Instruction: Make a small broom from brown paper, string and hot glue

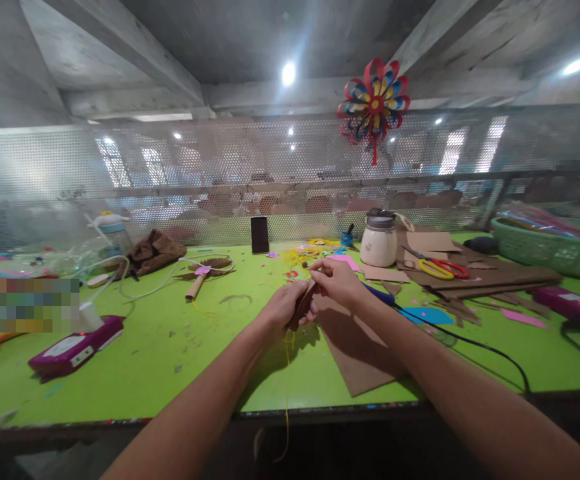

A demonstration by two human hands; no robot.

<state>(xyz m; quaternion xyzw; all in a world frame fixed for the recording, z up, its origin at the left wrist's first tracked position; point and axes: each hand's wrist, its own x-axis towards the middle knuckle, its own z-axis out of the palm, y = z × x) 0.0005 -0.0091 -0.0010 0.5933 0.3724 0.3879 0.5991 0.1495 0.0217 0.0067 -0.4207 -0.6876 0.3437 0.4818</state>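
Left hand's [286,303] grip closed around a small, dark-brown paper piece [304,305], above the bright-green surface [170,380]. Right hand [340,281] appears to pinch its upper edge. Thin yellow thread [287,393] dangles below. Likely fine paper-handling; calls for steady left hold, light right fingertips.

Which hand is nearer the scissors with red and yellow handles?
Right. The right hand is to the left of the scissors in view; the left hand is farther left.

no legible lettering, faint mark [369,246] on cream jar [381,248] (too blurred to read)
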